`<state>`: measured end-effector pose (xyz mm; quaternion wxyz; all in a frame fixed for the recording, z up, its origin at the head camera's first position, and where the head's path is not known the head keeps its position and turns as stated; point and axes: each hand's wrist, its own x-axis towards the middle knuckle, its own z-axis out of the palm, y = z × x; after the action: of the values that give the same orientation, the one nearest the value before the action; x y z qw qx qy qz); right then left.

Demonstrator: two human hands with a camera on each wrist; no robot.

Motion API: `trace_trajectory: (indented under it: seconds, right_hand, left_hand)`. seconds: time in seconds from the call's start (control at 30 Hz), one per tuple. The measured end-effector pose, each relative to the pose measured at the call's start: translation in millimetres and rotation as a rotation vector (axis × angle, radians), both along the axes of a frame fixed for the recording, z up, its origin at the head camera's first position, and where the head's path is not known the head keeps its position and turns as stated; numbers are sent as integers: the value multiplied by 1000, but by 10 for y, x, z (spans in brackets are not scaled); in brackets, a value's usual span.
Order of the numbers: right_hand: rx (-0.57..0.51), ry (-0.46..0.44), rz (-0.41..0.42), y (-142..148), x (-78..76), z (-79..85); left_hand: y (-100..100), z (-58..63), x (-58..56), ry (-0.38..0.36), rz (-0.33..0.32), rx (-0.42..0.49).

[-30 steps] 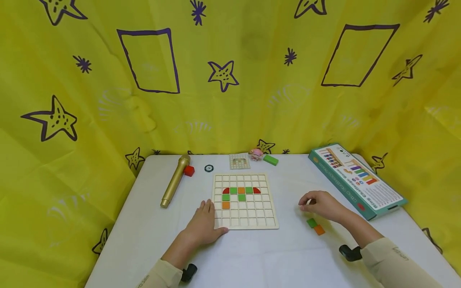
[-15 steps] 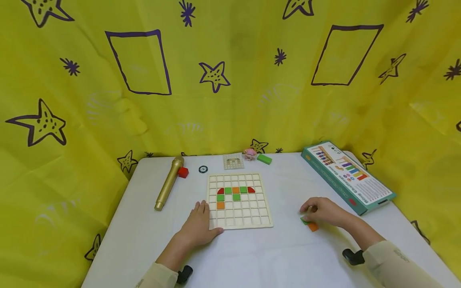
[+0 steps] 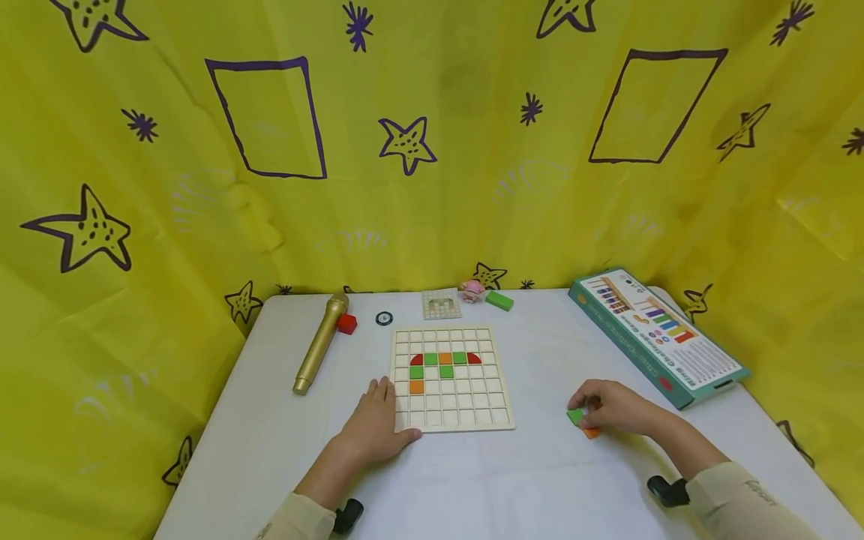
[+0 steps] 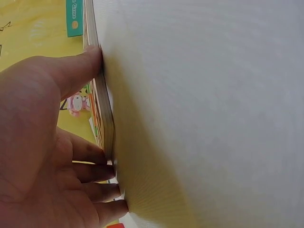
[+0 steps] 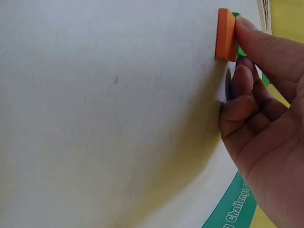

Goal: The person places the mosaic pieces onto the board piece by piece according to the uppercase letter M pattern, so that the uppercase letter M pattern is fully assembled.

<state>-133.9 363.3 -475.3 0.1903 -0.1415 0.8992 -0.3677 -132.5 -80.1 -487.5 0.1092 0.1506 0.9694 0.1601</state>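
Observation:
My left hand [image 3: 373, 424] lies at the near left corner of a pale grid board [image 3: 472, 403], with its thumb on the near edge and its straight fingers along the left side. Red, green and orange tiles form a pattern in some of the board's squares. To the right of the board, my right hand [image 3: 617, 407] pinches a green square tile [image 3: 575, 417] between thumb and fingers, at the table surface. An orange tile [image 5: 225, 35] lies right beside it, partly behind the thumb in the head view.
Behind the board are a small pattern card [image 3: 442, 304], a pink figurine [image 3: 472, 291] and a green block [image 3: 499, 301]. A golden microphone [image 3: 320, 345], a red cube [image 3: 347, 324] and a dark round disc [image 3: 384, 319] lie left. A game box [image 3: 658, 337] occupies the right side.
My right hand has come down onto the green tile beside the orange one and now pinches it. The left hand stays at the board's corner. The head view has shifted slightly.

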Motion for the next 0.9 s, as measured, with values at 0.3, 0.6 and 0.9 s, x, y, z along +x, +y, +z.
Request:
trace_trajectory:
  seconds: [0.3, 0.6, 0.9]
  right_hand:
    - [21, 29, 13, -66, 13, 62]
    - [3, -5, 44, 3, -76, 59]
    - [-68, -52, 48, -91, -246, 85]
  left_hand:
    - [-4, 3, 4, 3, -7, -7]
    - [-5, 16, -12, 5, -9, -8]
    - [-8, 2, 7, 7, -9, 1]
